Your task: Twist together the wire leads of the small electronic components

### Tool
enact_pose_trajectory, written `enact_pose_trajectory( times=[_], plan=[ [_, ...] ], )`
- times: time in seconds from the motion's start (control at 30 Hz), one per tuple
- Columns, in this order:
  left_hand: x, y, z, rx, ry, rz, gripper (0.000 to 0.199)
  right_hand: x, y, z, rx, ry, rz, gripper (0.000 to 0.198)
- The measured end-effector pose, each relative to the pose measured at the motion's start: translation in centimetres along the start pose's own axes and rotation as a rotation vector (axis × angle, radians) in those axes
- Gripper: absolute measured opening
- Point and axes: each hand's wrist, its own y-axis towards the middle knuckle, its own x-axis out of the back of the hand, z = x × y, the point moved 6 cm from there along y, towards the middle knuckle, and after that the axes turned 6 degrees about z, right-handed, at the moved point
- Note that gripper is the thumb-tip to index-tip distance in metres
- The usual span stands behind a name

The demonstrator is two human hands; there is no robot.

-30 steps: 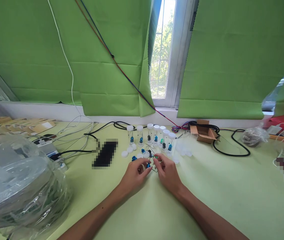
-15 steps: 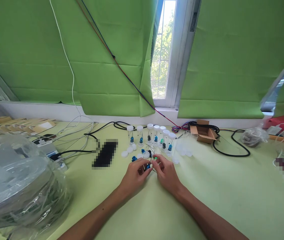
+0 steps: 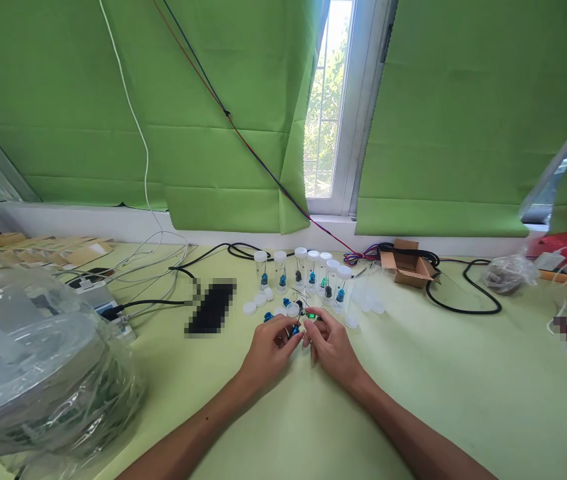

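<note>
My left hand (image 3: pixel 272 345) pinches a small blue part with thin wire legs (image 3: pixel 294 330) between thumb and forefinger. Close on its right, my right hand (image 3: pixel 330 343) has its fingers drawn together near the wires; what they grip, if anything, is too small to make out. Just beyond the fingertips lie another blue part (image 3: pixel 268 317), a green piece (image 3: pixel 312 315) and a loose white cap (image 3: pixel 292 309). Behind these stands a group of clear capped vials (image 3: pixel 282 270), each with a small blue, green or dark part inside.
White caps (image 3: pixel 250 308) lie left of the vials, and clear empty tubes (image 3: pixel 363 300) to the right. An open cardboard box (image 3: pixel 408 270) and black cables (image 3: pixel 463 310) sit at the back right. A plastic-wrapped reel (image 3: pixel 38 360) fills the left; a blurred dark rectangle (image 3: pixel 210 307) lies beside it.
My right fingers have drawn slightly away from the blue part, with lower fingers now showing beneath. My left hand stays in place, still pinching the blue part.
</note>
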Motion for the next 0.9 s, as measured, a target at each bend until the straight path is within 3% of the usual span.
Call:
enact_pose_trajectory(
  times=[0.23, 0.63, 0.9],
  plan=[
    [0.3, 0.1, 0.2, 0.007, -0.012, -0.046, 0.018, -1.0, 0.3, -0.8, -0.073, 0.138, 0.102, 0.045],
    [-0.3, 0.1, -0.2, -0.027, 0.009, 0.032, 0.010, -0.2, -0.5, 1.4, 0.107, -0.189, -0.041, 0.028],
    [-0.6, 0.0, -0.1, -0.034, 0.022, 0.061, 0.009, 0.3, -0.5, 2.1, 0.170, -0.244, -0.101, 0.026]
  ],
)
